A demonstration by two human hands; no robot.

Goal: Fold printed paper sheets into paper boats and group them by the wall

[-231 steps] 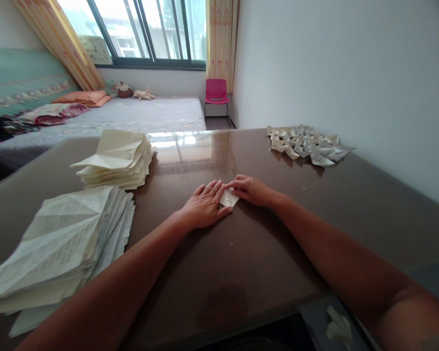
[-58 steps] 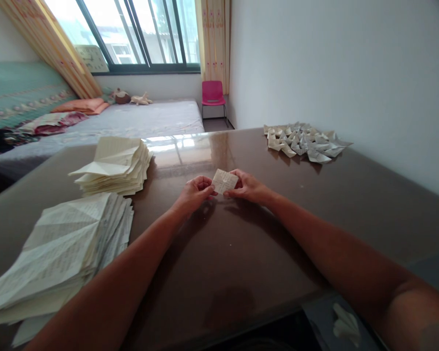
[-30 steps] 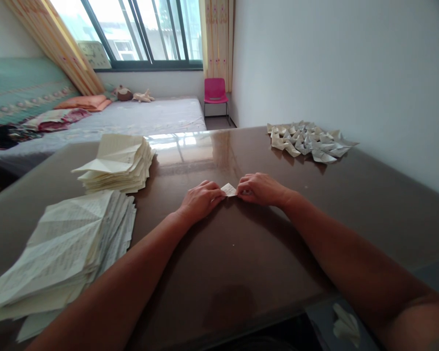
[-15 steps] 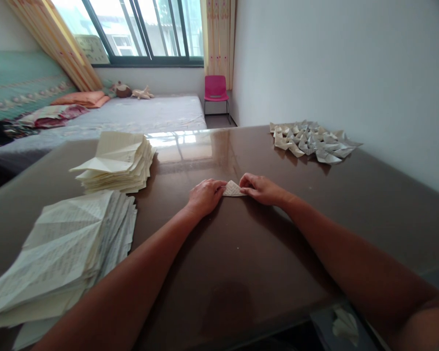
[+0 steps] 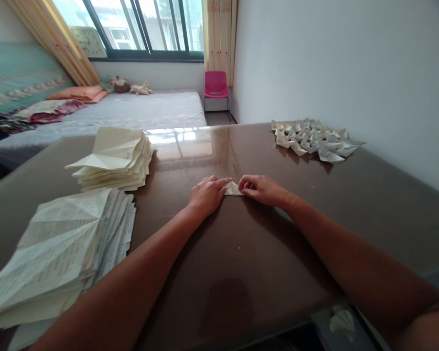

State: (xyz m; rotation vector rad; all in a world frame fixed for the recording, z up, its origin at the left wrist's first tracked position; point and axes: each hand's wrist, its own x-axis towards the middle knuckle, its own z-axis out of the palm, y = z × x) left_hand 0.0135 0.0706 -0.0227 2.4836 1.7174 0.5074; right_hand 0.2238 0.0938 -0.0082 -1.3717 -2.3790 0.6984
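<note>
A small folded paper, whitish and roughly triangular with faint marks, lies on the brown table in front of me. My left hand is closed on its left corner, the index finger stretched along the upper edge. At the right corner, my right hand pinches the paper between thumb and curled fingers. The fingertips hide both ends of the paper.
Two stacks of creased paper, a cream one and a printed one, stand on the left. Folded paper shapes sit at the back right. Beyond are a bed and a pink chair.
My left index finger has reached further over the paper's top, and my right fingers have shifted slightly inward, covering more of its right side. The view has tilted slightly.
</note>
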